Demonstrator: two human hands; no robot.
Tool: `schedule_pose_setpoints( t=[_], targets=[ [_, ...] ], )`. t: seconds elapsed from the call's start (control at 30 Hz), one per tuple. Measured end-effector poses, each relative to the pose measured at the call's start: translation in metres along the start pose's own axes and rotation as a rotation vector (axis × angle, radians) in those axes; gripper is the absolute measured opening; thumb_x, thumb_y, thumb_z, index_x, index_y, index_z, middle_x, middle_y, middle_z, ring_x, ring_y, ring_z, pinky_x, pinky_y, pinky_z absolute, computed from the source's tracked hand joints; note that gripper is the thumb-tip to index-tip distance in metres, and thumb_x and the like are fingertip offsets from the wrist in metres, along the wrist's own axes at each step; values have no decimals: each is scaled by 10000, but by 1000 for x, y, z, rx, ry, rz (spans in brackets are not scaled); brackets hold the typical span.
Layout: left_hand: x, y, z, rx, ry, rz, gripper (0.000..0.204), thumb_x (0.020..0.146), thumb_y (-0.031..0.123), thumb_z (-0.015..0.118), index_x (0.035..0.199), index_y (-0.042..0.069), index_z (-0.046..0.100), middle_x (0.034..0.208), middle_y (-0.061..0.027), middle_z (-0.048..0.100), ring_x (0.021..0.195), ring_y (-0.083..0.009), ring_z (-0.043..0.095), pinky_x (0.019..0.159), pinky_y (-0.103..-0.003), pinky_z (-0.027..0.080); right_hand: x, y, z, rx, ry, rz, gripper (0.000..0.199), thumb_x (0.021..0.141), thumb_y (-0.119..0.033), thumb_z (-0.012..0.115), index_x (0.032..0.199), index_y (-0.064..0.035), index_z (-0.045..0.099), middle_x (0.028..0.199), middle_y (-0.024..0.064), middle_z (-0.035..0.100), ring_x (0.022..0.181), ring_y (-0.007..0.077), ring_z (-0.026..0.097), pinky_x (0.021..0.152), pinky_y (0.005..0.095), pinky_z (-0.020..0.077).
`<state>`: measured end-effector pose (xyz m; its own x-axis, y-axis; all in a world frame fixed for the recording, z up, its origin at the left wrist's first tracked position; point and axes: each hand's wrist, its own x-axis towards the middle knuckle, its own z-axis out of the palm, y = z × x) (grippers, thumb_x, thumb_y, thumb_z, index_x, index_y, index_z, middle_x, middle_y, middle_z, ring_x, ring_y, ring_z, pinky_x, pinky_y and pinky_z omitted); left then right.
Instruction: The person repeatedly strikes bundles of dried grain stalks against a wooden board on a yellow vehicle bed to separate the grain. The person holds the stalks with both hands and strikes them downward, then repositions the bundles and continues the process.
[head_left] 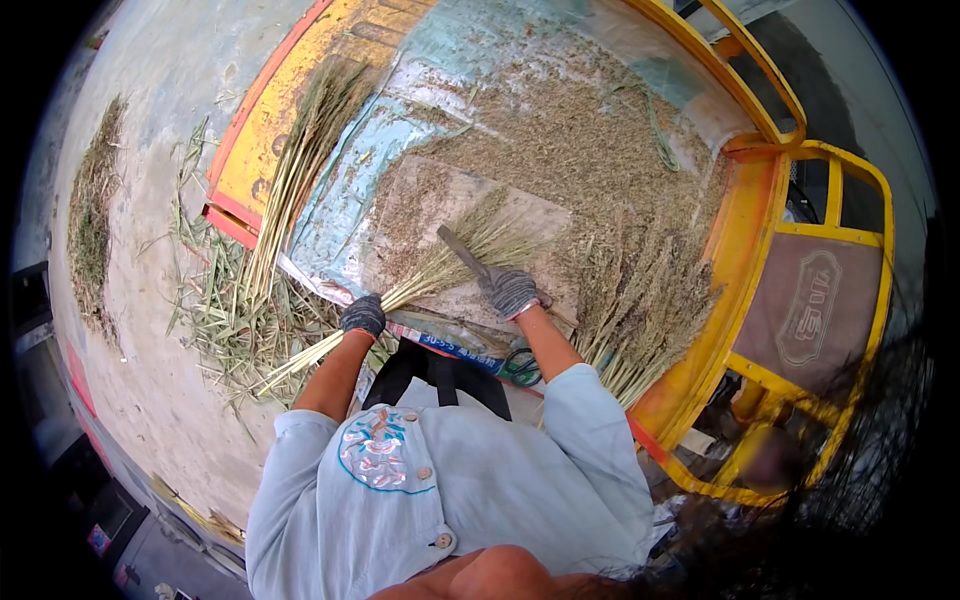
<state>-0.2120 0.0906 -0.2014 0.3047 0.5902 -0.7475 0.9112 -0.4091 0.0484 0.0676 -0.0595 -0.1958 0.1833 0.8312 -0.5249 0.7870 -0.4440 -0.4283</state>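
My left hand [363, 315], in a dark grey glove, is closed around the stalks of a grain bundle [418, 284] near the bed's front edge. The bundle slants up to the right, and its seed heads rest on a flat wooden board [548, 222]. My right hand [512, 292], gloved alike, grips a flat, dark bar-shaped tool [457, 246]. This tool lies across the bundle just below the seed heads, its far end pointing up-left. Whether the tool presses on the stalks, I cannot tell.
Loose seed [620, 130] covers a blue-white sheet [345, 190] in the yellow cart bed. Another stalk bundle [300, 160] lies along the left edge. Seed heads [650, 300] are heaped at right, beside the yellow rail [750, 240]. Cut leaves [255, 325] litter the ground.
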Motion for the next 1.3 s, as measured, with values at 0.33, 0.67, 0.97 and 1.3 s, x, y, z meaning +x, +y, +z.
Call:
schedule_pose_setpoints(
  t=[0.33, 0.67, 0.97, 1.3],
  targets=[
    [2, 0, 1, -38, 5, 8, 270, 822, 173, 449, 1027, 102, 610, 1023, -189, 619, 976, -342, 592, 841, -440, 464, -3, -62, 7, -65, 77, -86, 380, 871, -394, 433, 846, -68, 628, 767, 182, 636, 719, 352, 621, 664, 465, 480],
    [-7, -8, 3, -19, 13, 18, 251, 816, 191, 465, 998, 97, 611, 1004, -198, 620, 957, -357, 591, 836, -448, 463, 32, 50, -39, -58, 123, 317, 434, 887, -410, 403, 950, -41, 622, 825, 207, 643, 801, 376, 623, 749, 484, 473],
    [-12, -49, 9, 12, 31, -32, 242, 815, 191, 472, 984, 106, 622, 980, -182, 628, 920, -345, 604, 809, -445, 475, 13, 6, -45, -87, 245, 259, 391, 895, -394, 423, 856, -49, 603, 713, 199, 633, 704, 347, 633, 660, 462, 486],
    [-21, -43, -5, 34, 19, -55, 261, 806, 195, 481, 1008, 109, 621, 995, -179, 625, 953, -339, 597, 827, -445, 469, 28, 47, -49, -46, 342, 494, 346, 893, -347, 428, 849, -56, 611, 740, 180, 644, 720, 335, 639, 645, 445, 489]
  ],
)
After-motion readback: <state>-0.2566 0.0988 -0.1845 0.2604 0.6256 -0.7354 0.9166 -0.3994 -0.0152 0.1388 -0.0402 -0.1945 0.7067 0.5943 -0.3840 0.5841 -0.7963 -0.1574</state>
